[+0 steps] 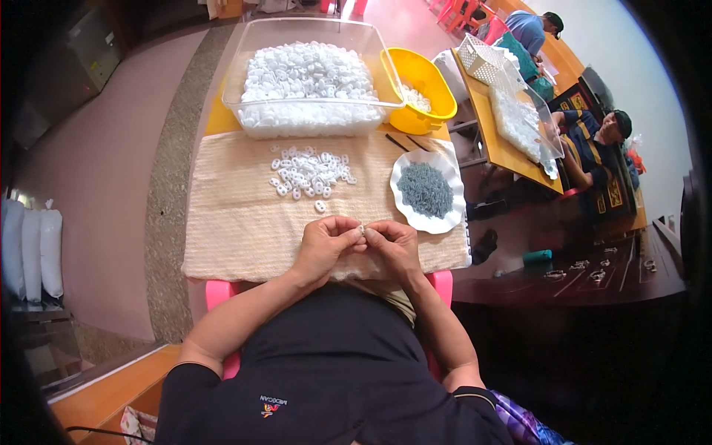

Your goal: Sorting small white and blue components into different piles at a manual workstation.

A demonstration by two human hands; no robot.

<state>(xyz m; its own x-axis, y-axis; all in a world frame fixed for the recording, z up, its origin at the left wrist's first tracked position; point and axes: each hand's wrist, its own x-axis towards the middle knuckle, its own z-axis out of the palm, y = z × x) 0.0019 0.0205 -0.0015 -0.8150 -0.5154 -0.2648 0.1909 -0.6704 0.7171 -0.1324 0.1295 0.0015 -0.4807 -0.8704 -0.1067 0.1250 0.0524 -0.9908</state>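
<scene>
My left hand (331, 243) and my right hand (393, 245) meet over the front of the cloth, thumbs and forefingers pinched together. Between the fingertips is a small white plastic piece (362, 229), mostly covered by them. Just beyond, a single white oval piece with two holes (320, 206) lies on the towel-like beige cloth (230, 222). A loose pile of the same white oval pieces (311, 172) spreads farther back. To the right of my hands, a white scalloped dish (438, 225) holds many tiny grey-blue pieces (424, 190).
A large transparent bin (311, 122) full of white pieces stands at the table's back, beside a yellow tub (437, 111). Two thin dark sticks (404, 142) lie near the dish. At right, two people sit by another table (480, 93) with a bin and basket.
</scene>
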